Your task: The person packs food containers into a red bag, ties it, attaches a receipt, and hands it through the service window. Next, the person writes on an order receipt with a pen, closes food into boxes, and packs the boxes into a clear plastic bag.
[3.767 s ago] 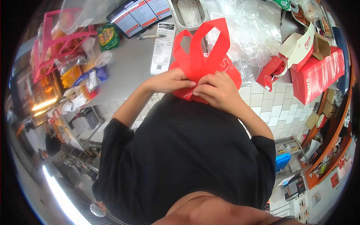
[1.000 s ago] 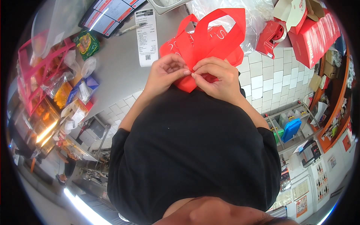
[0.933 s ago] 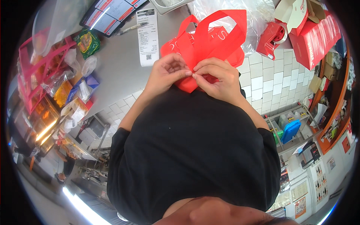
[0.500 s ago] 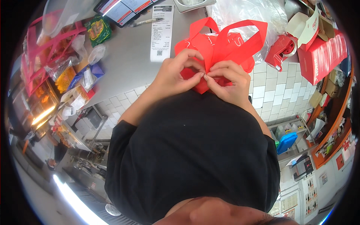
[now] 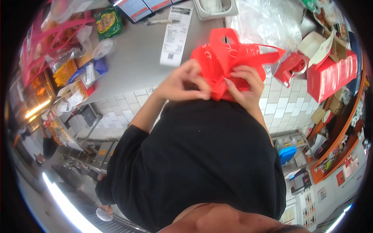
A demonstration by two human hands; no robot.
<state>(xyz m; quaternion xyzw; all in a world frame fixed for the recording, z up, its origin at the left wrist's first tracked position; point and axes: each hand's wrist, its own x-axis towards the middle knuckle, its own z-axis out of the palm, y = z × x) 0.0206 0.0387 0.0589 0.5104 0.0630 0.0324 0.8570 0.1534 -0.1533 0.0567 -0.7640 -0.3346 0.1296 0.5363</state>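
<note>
A red carry bag (image 5: 223,58) with white lettering and looped handles stands at the counter's near edge, its front gathered into folds. My right hand (image 5: 248,83) pinches the gathered red material at the bag's front between thumb and fingers. My left hand (image 5: 185,83) is at the bag's near left side, slightly blurred. Its thumb and index finger come together at the bag's edge; what lies between them is hidden.
A printed receipt (image 5: 176,37) and a pen (image 5: 163,21) lie on the metal counter (image 5: 132,50), left of the bag. Behind are a tablet (image 5: 142,7), a metal tray (image 5: 216,8) and clear plastic bags (image 5: 268,23). A red tape dispenser (image 5: 291,68) and red box (image 5: 332,75) sit right.
My left hand has moved left and nearer me, away from my right hand. The bag's handles have dropped lower and its folds have shifted. The whole view has also shifted slightly.
</note>
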